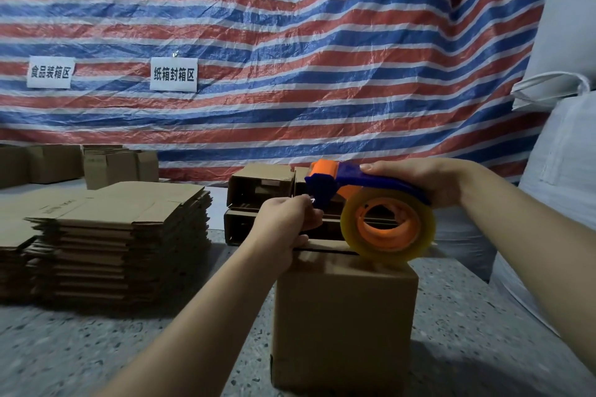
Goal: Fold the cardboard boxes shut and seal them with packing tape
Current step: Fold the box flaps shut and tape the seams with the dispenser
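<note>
A small brown cardboard box stands upright on the floor in front of me, its top flaps folded down. Above its top edge I hold a blue and orange tape dispenser carrying a roll of clear tape. My right hand grips the dispenser's blue handle. My left hand sits at the box's top left edge and pinches the free end of the tape just below the dispenser's nose.
A tall stack of flattened cartons lies to the left. Several assembled boxes sit on their sides behind the box, more at far left. White sacks crowd the right. A striped tarp hangs behind.
</note>
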